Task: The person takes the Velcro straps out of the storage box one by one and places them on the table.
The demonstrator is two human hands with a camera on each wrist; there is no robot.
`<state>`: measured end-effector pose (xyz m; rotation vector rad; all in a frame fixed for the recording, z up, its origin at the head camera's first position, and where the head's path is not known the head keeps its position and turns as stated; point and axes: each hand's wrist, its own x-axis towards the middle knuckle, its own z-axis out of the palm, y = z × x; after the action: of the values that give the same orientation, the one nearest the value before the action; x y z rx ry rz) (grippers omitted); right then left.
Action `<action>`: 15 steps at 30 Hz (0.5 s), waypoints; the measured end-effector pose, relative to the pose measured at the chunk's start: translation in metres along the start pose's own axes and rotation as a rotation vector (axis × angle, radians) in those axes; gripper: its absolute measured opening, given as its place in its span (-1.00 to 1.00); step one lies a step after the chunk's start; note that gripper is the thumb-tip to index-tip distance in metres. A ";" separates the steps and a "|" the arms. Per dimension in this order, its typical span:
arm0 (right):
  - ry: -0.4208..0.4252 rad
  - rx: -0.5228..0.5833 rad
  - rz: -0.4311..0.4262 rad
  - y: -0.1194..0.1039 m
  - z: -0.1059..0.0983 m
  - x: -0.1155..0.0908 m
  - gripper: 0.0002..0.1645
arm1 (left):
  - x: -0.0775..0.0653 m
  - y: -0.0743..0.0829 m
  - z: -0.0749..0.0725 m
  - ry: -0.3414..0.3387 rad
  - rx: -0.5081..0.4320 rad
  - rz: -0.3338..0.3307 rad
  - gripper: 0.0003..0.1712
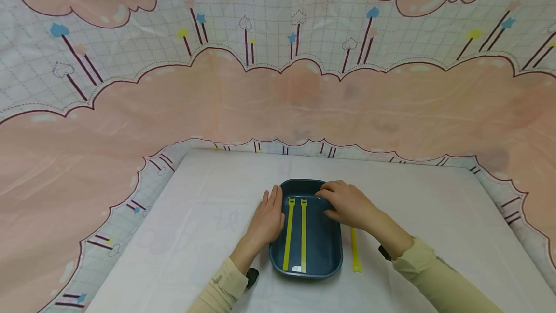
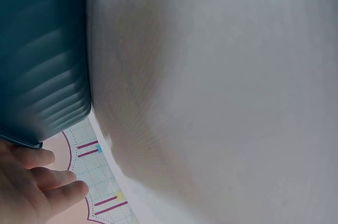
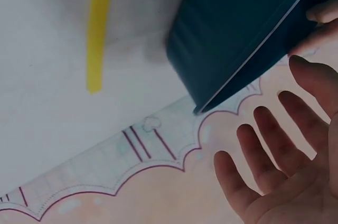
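Note:
A dark blue rectangular dish [image 1: 321, 250] with rounded corners stands on the table. Inside it, two yellow strap-like cable ties [image 1: 303, 235] lie lengthwise, side by side. Along the dish's left rim rests my left hand [image 1: 266, 219], its fingers extended; the left wrist view shows its fingertips by the dish's corner. My right hand [image 1: 349, 204] reaches over the right rim near the far corner. In the right wrist view its fingers are spread and loosely bent, with nothing between them. Another yellow cable tie [image 1: 355, 252] lies on the table right of the dish, partly hidden under my right hand.
A white table [image 1: 195, 206] spreads out around the dish. Behind it and along its sides hangs a pink and white cloth [image 1: 278, 105] printed with clouds and stars. Dark wrist devices [image 1: 252, 278] sit at both sleeves.

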<state>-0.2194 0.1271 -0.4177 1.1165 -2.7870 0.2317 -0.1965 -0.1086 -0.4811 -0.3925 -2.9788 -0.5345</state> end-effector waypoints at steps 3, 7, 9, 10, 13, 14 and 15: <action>-0.016 0.004 -0.025 -0.004 0.000 0.005 -0.51 | -0.001 0.000 -0.001 -0.003 -0.001 -0.005 -0.29; -0.032 -0.006 -0.059 -0.009 0.003 0.011 -0.50 | -0.001 0.000 -0.001 -0.010 -0.003 -0.014 -0.28; -0.040 -0.015 -0.074 -0.011 0.005 0.013 -0.50 | -0.001 0.000 -0.002 -0.013 -0.006 -0.017 -0.27; -0.047 -0.015 -0.079 -0.013 0.006 0.015 -0.50 | -0.001 0.000 -0.002 -0.015 -0.007 -0.018 -0.27; -0.068 -0.017 -0.096 -0.016 0.009 0.018 -0.49 | -0.001 -0.001 -0.002 -0.020 -0.005 -0.016 -0.27; -0.072 -0.020 -0.103 -0.017 0.009 0.019 -0.49 | -0.001 -0.001 -0.002 -0.022 -0.005 -0.015 -0.27; -0.074 -0.027 -0.112 -0.017 0.010 0.020 -0.49 | -0.001 -0.001 -0.002 -0.023 -0.003 -0.014 -0.27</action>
<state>-0.2220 0.0995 -0.4227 1.2958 -2.7696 0.1439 -0.1955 -0.1104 -0.4799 -0.3816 -3.0054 -0.5395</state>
